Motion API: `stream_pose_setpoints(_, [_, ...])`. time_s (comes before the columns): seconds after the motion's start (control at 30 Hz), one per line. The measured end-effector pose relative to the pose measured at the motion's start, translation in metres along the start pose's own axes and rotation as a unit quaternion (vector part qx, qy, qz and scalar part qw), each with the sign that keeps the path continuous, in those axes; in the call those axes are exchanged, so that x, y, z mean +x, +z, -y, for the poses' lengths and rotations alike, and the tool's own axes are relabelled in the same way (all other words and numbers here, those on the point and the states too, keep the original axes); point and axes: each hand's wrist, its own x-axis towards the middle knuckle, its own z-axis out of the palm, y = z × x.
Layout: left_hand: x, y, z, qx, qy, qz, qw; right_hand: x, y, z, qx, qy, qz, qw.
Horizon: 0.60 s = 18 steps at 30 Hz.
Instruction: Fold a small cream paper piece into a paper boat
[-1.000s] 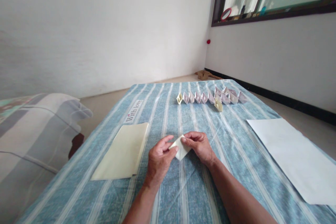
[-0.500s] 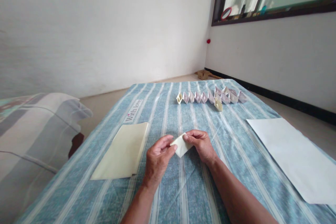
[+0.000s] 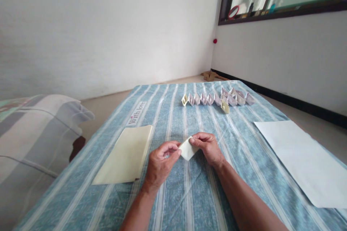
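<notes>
Between my two hands, above the striped cloth, is a small piece of folded pale yellow paper [image 3: 188,150], one corner pointing down toward me. My left hand [image 3: 163,162] pinches its left corner between thumb and fingers. From the other side my right hand [image 3: 207,148] grips the upper right edge, with the thumb on the near face and the fingers behind. Farther back on the cloth stand several folded paper boats [image 3: 210,99], mostly pale lilac. A yellow paper boat [image 3: 225,107] sits just in front of that row.
Yellow paper sheets [image 3: 123,155] lie left of my hands, and a large white sheet [image 3: 300,162] lies at the right. A blue striped cloth [image 3: 168,202] covers the table. Left of it is a cloth-covered surface [image 3: 40,144]; a small cardboard box [image 3: 209,75] is on the floor behind.
My left hand has shifted slightly left and now pinches the paper nearer its left corner. The right hand keeps its grip almost unmoved.
</notes>
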Motion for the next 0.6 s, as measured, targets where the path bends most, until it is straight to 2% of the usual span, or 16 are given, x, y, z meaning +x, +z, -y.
stream_pose_setpoints(0.13, [0.002,-0.005,-0.003,0.028,0.022,0.042,0.998,-0.001,-0.001,0.001,-0.009,0.002,0.017,1.000])
stream_pose_setpoints(0.33, [0.003,-0.011,-0.006,0.049,0.013,0.096,0.994,-0.001,-0.001,0.002,-0.015,0.013,0.031,0.999])
stream_pose_setpoints(0.6, [0.004,-0.014,-0.010,0.072,0.010,0.119,0.990,-0.002,0.000,0.001,-0.014,0.026,0.046,0.999])
